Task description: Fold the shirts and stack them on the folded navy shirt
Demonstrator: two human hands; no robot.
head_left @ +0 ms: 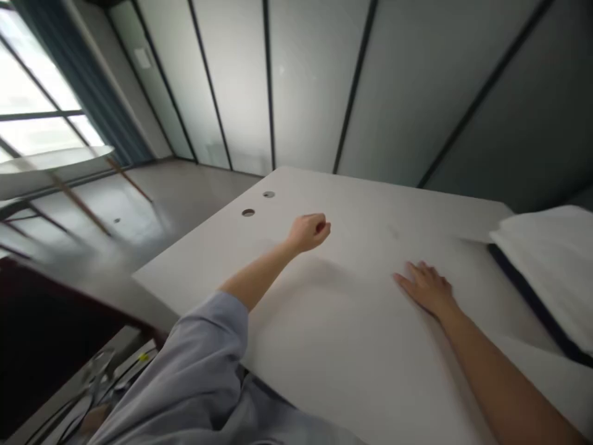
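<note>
A gray sleeve (204, 346) covers the left arm. The right hand (427, 289) lies open and flat on the white table (352, 352). The left hand (308, 232) is shut in a fist over the table, with a tiny red bit (320, 227) in it, too small to tell. A soft white pad (544, 272) sits off to the right. Past the fist are 2 round holes (248, 212) in the table. A big window (39, 80) is far off.

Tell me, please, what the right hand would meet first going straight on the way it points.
Probably the left fist, across the white tabletop, though depth is unclear here.
</note>
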